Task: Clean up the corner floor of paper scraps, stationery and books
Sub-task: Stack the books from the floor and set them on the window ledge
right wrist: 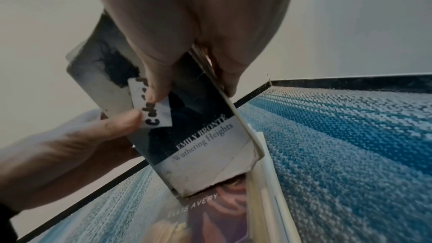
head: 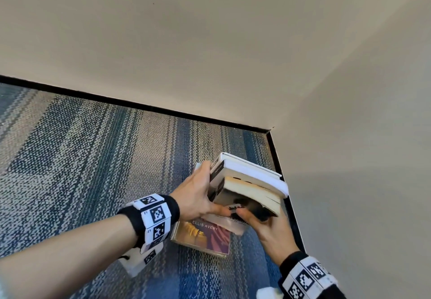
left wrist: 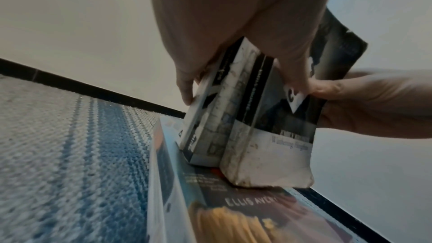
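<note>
Two books stand tilted on end in the room's corner: a worn paperback titled Wuthering Heights [head: 254,199] [right wrist: 205,154] and a white-paged book [head: 251,171] behind it. Their lower edges rest on a flat book marked Ellis Avery [head: 203,238] [left wrist: 233,210] lying on the carpet. My left hand [head: 207,191] grips the pair at the spines, thumb on the front cover. My right hand [head: 258,217] grips the paperback's page side, thumb on the cover. A white paper scrap [right wrist: 149,106] with black writing lies on that cover under both thumbs.
Striped blue-grey carpet [head: 81,159] spreads to the left and toward me. Black baseboard [head: 140,107] runs along the far wall and along the right wall [head: 349,135], meeting in the corner just behind the books.
</note>
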Available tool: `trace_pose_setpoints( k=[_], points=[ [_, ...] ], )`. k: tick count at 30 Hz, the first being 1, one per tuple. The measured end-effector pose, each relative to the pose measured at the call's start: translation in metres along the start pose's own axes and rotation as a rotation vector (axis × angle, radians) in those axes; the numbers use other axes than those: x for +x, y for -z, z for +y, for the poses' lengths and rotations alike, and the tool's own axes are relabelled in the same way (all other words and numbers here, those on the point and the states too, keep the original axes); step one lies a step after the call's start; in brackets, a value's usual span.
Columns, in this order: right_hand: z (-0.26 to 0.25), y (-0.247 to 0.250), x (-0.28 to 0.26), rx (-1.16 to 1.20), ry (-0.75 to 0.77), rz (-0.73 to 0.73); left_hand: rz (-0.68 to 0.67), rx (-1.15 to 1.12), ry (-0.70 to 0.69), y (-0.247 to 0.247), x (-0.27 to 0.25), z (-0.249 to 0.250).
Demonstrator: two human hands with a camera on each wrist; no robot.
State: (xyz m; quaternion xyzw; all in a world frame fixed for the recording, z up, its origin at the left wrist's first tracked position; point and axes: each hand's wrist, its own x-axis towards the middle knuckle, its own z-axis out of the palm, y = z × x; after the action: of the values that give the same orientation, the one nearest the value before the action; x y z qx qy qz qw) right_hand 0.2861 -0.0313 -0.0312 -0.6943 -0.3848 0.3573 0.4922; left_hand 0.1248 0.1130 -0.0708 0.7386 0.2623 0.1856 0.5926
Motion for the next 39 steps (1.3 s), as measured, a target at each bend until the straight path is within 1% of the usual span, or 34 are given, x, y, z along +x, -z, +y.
trace_pose_setpoints(
  k=[2,3,6,9,11,14,16,18,20,22,23,25,26,29,31,32,34,36,37,39],
  points=[
    [0.000,0.001,-0.001,-0.061,0.031,0.013,-0.020,0.032,0.032,0.005,0.002,0.003],
    [0.000,0.003,-0.001,-0.087,0.038,0.018,-0.045,-0.011,0.048,0.010,0.004,0.006],
    [0.001,0.010,0.001,-0.139,0.055,0.043,-0.143,-0.245,0.096,0.031,0.004,0.013],
    [0.004,0.017,0.004,-0.161,0.015,0.073,-0.110,-0.314,0.102,0.042,-0.001,0.012],
    [0.005,0.020,0.007,-0.106,-0.058,0.047,-0.049,-0.302,0.110,0.040,-0.001,0.006],
    [0.001,0.025,0.012,-0.001,-0.179,-0.034,0.091,-0.308,0.126,0.031,0.003,0.000],
    [-0.002,0.026,0.012,0.012,-0.210,-0.054,0.193,-0.343,0.148,0.027,0.004,0.000],
    [0.001,0.028,0.013,0.084,-0.231,-0.018,0.329,-0.378,0.166,0.032,0.003,0.003],
    [0.006,0.032,0.013,0.210,-0.280,0.057,0.449,-0.372,0.164,0.046,0.001,0.012],
    [0.007,0.039,0.015,0.247,-0.310,0.156,0.529,-0.373,0.161,0.063,-0.001,0.020],
    [0.007,0.043,0.016,0.239,-0.311,0.186,0.543,-0.412,0.160,0.071,-0.002,0.022],
    [0.005,0.047,0.019,0.233,-0.311,0.215,0.533,-0.533,0.177,0.079,-0.004,0.024],
    [0.002,0.044,0.019,0.247,-0.313,0.217,0.506,-0.577,0.196,0.078,-0.005,0.024],
    [-0.012,0.026,0.018,0.325,-0.341,0.186,0.339,-0.652,0.327,0.054,-0.003,0.023],
    [-0.021,0.014,0.017,0.379,-0.328,0.122,0.202,-0.766,0.403,0.032,-0.001,0.022],
    [-0.024,0.009,0.016,0.393,-0.329,0.088,0.178,-0.799,0.430,0.026,0.001,0.021],
    [-0.030,0.006,0.017,0.377,-0.348,0.058,0.195,-0.781,0.462,0.023,0.005,0.019],
    [-0.034,0.009,0.020,0.355,-0.348,0.106,0.232,-0.764,0.461,0.025,0.008,0.020],
    [-0.036,0.014,0.023,0.351,-0.340,0.160,0.246,-0.735,0.442,0.025,0.009,0.020],
    [-0.042,0.029,0.029,0.289,-0.316,0.317,0.269,-0.675,0.407,0.025,0.009,0.025]
  ],
)
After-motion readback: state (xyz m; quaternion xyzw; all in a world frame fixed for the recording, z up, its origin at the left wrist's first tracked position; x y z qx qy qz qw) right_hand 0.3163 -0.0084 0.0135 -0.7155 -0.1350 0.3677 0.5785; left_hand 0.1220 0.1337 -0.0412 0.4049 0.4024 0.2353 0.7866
